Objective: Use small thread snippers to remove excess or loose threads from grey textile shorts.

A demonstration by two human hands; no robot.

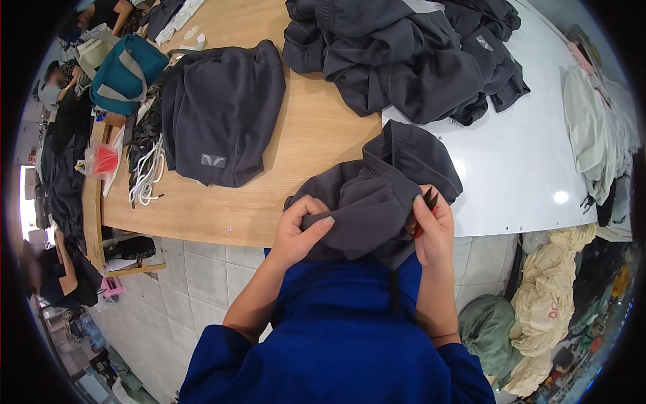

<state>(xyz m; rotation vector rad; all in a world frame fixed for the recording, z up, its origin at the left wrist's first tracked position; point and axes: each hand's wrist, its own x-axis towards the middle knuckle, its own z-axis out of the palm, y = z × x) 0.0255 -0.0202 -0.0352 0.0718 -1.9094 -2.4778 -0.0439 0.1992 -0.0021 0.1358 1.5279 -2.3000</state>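
A dark grey garment with a gathered elastic waistband (pixel 367 209), shorts or trousers, hangs over the table's front edge between my hands. My left hand (pixel 301 232) pinches its cloth at the left, thumb on top. On the right, my right hand (pixel 433 225) grips the same garment and also keeps a pair of thread snips (pixel 431 200) in the palm. Dark blades of the snips poke up past the fingers, and a bit of red handle shows below. Part of the snips is hidden by the hand.
A neat stack of dark grey garments (pixel 222 111) lies at the left, beside white cords (pixel 147 172) and a teal bag (pixel 129 74). Across the back is a loose heap of similar garments (pixel 410 60). Cream cloth bundles (pixel 548 296) stand right of the table. Other people work at far left.
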